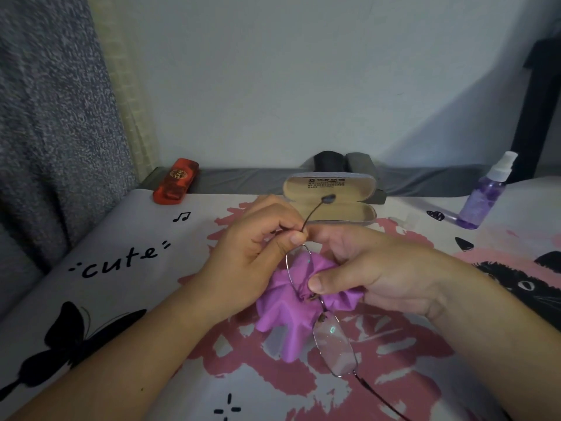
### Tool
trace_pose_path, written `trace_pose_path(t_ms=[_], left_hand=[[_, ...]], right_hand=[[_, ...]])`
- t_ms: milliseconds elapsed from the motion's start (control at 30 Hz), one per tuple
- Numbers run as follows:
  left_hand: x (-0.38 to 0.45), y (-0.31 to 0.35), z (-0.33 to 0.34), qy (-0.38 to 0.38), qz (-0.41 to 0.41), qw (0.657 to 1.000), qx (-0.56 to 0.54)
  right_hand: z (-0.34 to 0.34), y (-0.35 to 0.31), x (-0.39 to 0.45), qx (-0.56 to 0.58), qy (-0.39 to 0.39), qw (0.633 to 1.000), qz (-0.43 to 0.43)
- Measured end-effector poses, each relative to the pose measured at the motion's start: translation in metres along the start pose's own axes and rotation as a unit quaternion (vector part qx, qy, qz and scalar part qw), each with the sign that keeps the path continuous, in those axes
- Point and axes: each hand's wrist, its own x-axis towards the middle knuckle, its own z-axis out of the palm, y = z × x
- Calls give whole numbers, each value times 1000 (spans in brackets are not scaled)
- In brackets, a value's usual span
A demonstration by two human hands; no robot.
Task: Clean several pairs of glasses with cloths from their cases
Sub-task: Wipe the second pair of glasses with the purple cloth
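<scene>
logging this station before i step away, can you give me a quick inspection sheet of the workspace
surface: printed pink, white and black cloth cover.
job's things: thin metal-framed glasses against crumpled purple cleaning cloth; open beige glasses case.
clutter: closed red glasses case, purple spray bottle, dark cases behind.
grippers: left hand pinches a temple arm; right hand grips the cloth.
cables: nothing seen.
surroundings: pale wall, grey curtain.

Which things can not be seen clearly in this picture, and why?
- Far lens of the glasses: mostly covered by the purple cloth and right hand, head view.
- Near temple: cut by bottom edge.
- Print inside the open case: too small.
- Red case: closed, contents hidden.
- Dark items behind: dim, unidentifiable.
</scene>
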Motion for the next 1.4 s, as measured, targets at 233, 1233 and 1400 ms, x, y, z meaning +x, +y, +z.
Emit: trace_pose_path(t_ms=[233,1233,1400], left_hand=[[1,-3,2,17,-54,997,-49],[5,-5,-20,188,11,974,128],[6,-5,-19,181,32,970,161]], right_hand=[[9,6,9,-11,103,994,-28],[-32,-7,-14,-128,30,989,68],[-24,0,-7,-139,58,986,70]])
